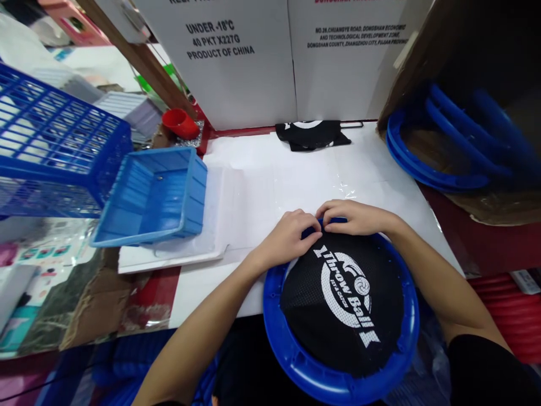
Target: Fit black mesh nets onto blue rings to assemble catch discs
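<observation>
A blue plastic ring (276, 316) rests at the table's front edge, its near side reaching over toward my body. Across it lies a round black mesh cloth (313, 287) with white "Throw Ball" print, leaving a narrow gap by the rim at the upper left. My left hand (291, 235) is closed at the ring's far edge, thumb and fingers pinching the cloth's border. Right beside it, my right hand (355, 217) curls its fingers over the same far edge, pressing cloth and rim. The fingertips partly hide the border there.
An empty-looking light blue bin (192, 197) and a blue basket (110, 155) stand at left, near a red cup (181, 124). More black cloth (315, 136) lies at the back by white cartons (249, 84). Several blue rings (443, 179) sit in an open box at right.
</observation>
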{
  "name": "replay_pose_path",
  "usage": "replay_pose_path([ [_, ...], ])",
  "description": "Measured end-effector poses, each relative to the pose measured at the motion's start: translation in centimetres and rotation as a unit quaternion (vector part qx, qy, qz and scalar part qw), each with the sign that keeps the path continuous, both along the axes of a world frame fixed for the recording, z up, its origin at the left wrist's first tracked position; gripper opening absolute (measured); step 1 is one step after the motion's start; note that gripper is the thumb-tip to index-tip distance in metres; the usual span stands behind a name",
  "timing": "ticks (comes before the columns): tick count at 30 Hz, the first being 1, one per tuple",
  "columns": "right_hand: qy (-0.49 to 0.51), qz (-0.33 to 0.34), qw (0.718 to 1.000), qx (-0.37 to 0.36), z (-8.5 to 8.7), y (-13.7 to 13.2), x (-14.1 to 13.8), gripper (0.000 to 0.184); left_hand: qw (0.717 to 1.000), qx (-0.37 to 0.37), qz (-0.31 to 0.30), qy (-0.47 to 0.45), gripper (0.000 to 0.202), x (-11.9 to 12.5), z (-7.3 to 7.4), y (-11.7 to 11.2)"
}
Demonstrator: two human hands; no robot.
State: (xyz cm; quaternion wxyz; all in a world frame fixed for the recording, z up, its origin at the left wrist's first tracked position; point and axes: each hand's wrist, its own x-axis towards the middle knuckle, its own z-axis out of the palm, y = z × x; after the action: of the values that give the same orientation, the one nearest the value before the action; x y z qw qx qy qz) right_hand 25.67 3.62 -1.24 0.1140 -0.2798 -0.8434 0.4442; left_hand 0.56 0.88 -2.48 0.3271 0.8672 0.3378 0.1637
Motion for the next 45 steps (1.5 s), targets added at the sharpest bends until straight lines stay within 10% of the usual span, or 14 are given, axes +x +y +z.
replay_pose_path([
  [8,-0.014,0.029,0.999,0.025,-0.2,0.0,-0.7,0.020,0.992,0.066,0.026,0.108,0.005,1.7,0.4,-0.6],
  [18,-0.156,-0.091,0.979,0.097,0.7,-0.3,1.2,0.016,0.941,0.311,-0.078,0.105,0.027,-0.7,0.4,-1.0],
  [24,-0.094,-0.130,0.979,0.126,1.4,-0.2,2.3,0.021,0.943,0.275,-0.096,0.163,0.042,-1.5,1.0,-1.5],
  [29,-0.063,-0.015,0.992,0.113,0.8,-1.3,1.1,0.026,0.934,0.290,-0.084,0.193,0.055,-1.3,1.0,-2.0],
  [45,-0.204,-0.044,0.968,0.137,2.1,-2.5,1.5,0.014,0.975,0.168,-0.051,0.136,0.022,-2.0,0.5,-1.2],
])
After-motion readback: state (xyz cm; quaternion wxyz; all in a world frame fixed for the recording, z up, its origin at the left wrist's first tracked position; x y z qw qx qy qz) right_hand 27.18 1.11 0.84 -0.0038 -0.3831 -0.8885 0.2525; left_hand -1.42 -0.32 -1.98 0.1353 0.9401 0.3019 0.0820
